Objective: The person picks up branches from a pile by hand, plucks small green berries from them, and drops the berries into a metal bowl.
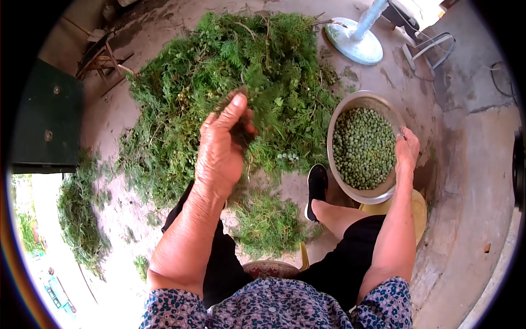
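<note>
My left hand (222, 140) is raised over a big heap of cut evergreen branches (219, 55), thumb up and fingers curled round a green sprig (249, 129) that is partly blurred. On the right, a round metal basin (330, 140) holds many small round green cones (364, 148). My right hand (406, 149) grips the basin's right rim, its fingertips reaching over the inner side. A smaller pile of loose sprigs (268, 222) lies on the floor between my legs.
A yellow round stool or tub (419, 216) shows beneath the basin. Farther off are a pale round stand base (353, 41), a white metal frame (430, 55) and a wooden chair (104, 60). A dark green cabinet (49, 115) stands left, with more sprigs (79, 216) near it.
</note>
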The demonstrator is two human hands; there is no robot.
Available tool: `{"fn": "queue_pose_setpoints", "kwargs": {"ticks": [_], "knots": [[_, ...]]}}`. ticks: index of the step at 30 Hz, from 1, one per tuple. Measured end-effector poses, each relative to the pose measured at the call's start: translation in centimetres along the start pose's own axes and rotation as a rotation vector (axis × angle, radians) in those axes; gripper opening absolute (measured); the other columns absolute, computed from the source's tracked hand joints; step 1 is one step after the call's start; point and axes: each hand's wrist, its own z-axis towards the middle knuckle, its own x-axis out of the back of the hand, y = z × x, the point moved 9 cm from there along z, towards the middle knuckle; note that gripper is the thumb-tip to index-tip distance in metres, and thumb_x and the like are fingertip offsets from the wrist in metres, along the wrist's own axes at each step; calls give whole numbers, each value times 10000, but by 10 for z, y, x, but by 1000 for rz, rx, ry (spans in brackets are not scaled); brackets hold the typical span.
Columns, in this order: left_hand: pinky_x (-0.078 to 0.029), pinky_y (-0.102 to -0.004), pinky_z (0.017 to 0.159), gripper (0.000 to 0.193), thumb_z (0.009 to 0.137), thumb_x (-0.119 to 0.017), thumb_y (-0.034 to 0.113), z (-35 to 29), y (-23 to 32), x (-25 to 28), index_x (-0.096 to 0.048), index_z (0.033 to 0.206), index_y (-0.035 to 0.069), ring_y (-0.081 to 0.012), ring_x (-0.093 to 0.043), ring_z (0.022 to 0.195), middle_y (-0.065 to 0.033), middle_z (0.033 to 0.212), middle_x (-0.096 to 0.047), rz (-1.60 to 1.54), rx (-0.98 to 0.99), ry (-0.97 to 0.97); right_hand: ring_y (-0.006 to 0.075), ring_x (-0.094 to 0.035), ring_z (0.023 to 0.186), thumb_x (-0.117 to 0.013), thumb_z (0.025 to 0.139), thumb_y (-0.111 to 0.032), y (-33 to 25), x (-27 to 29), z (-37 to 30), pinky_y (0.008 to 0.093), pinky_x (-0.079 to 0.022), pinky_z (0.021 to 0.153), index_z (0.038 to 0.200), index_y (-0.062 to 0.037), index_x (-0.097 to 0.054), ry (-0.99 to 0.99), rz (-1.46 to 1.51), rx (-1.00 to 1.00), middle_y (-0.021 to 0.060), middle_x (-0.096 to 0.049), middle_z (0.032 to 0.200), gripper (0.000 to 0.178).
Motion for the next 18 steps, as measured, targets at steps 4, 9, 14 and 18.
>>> {"fn": "queue_pose_setpoints", "kwargs": {"ticks": [4, 9, 14, 18], "knots": [[-371, -262, 550, 198, 772, -651, 123, 7, 12, 21, -577, 943, 55, -78, -377, 509, 46, 580, -437, 69, -131, 65, 221, -592, 834, -501, 762, -39, 4, -52, -18, 295, -435, 791, 967, 6, -627, -113, 180, 71, 139, -635, 893, 245], [-363, -251, 578, 95, 838, -574, 147, 2, 22, 29, -571, 839, 51, -107, -369, 520, 23, 581, -428, 31, -92, 150, 114, -579, 646, -479, 797, 1, 25, -188, -83, 202, -435, 508, 972, 11, -608, -608, 159, -81, 52, -593, 796, 218], [-397, -251, 604, 86, 876, -515, 127, 6, 23, 41, -531, 881, 43, -109, -438, 575, -20, 680, -521, -120, -96, 204, 165, -613, 620, -520, 791, 17, 51, -282, -142, 262, -507, 571, 914, 11, -637, -756, 343, -259, 116, -628, 804, 170], [-403, -252, 597, 93, 879, -506, 129, 3, 23, 37, -527, 904, 41, -105, -439, 561, -25, 695, -534, -79, -66, 196, 208, -605, 851, -479, 835, -39, 105, -354, -154, 312, -493, 684, 1112, -20, -544, -841, 334, -281, 115, -578, 1059, 285]]}}
